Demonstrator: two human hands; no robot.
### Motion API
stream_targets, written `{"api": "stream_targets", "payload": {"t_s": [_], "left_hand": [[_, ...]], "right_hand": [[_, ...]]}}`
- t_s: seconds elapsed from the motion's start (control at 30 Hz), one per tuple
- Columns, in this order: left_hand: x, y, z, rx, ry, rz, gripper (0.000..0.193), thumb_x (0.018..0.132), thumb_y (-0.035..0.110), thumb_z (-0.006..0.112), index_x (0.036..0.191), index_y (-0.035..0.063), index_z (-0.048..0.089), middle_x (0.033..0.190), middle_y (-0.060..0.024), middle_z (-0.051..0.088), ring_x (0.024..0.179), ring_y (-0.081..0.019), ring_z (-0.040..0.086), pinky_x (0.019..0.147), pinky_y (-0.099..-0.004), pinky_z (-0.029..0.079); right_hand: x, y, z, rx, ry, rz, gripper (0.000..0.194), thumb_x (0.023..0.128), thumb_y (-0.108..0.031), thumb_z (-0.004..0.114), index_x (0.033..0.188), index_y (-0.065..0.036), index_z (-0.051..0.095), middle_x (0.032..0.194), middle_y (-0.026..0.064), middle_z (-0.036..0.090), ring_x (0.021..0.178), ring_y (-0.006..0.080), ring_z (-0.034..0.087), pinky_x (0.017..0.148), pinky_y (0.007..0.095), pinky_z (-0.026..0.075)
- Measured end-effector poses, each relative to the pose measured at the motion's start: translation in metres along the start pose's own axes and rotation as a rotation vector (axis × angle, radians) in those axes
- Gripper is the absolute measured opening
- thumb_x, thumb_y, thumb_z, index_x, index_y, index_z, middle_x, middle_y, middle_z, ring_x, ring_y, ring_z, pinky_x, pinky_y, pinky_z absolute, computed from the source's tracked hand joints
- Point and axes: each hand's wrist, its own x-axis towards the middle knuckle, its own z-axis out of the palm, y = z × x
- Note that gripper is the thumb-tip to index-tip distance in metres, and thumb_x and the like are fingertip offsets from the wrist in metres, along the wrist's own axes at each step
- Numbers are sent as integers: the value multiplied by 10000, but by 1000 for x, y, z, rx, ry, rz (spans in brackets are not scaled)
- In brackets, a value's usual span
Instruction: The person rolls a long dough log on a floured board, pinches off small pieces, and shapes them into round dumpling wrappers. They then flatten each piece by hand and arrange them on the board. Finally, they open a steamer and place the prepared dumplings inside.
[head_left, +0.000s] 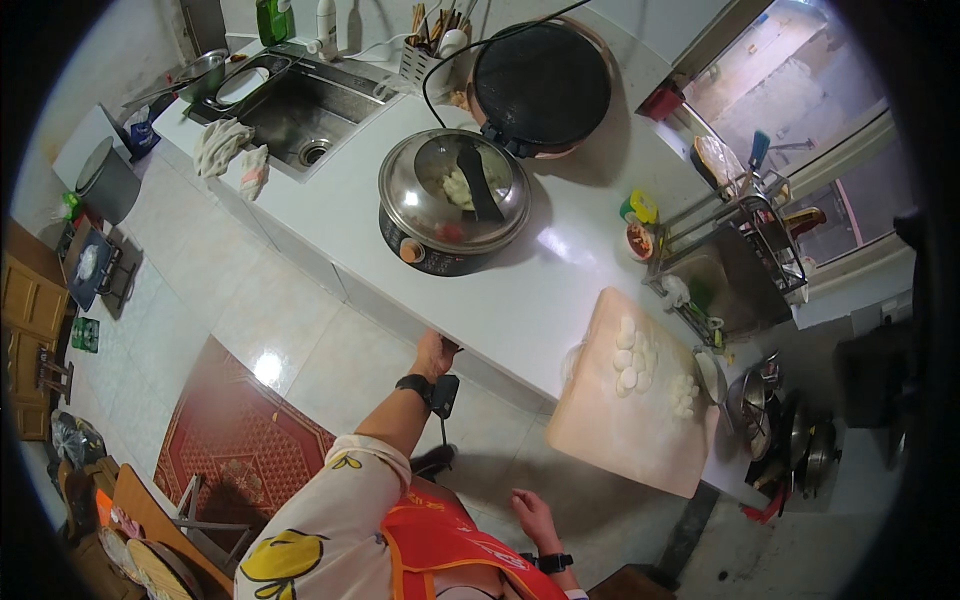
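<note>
My left hand (437, 354) reaches to the cabinet front under the edge of the white countertop (420, 300); its fingertips are hidden by the edge. Near my red apron (450, 532), my right hand (532, 514) hangs with loosely curled fingers, and nothing shows in it. On the counter beyond my left hand stands an electric cooking pot (427, 259) with a steel-rimmed glass lid (397, 176). Pale food (459, 189) shows through the glass. To the right, a cutting board (600, 420) bears flattened dough rounds (626, 360) and smaller dough pieces (684, 396).
A round black electric griddle (544, 82) stands behind the pot, its cord crossing above. At left is a sink (300, 112) with cloths (223, 146) by its front edge. A metal rack (720, 277) stands by the window. Pans (810, 450) lie right; a red rug (232, 427) covers floor behind.
</note>
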Motion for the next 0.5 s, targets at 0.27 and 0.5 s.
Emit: {"api": "stream_targets", "payload": {"t_s": [0.27,0.5], "left_hand": [[10,-9,-9,-57,50,-79,283,903,250,609,1140,96,620,1092,-46,668,995,-217,610,871,-395,470],[-16,-10,-14,-30,84,68,103,927,228,616,940,128,595,820,27,589,753,-132,564,687,-285,478]], "right_hand": [[38,-3,-4,-80,-53,32,370,944,-256,587,1189,20,602,1097,132,677,1005,200,640,896,316,483],[75,-18,13,-233,-153,-88,373,943,-289,576,1198,-18,607,1119,159,673,1056,235,641,906,329,486]]}}
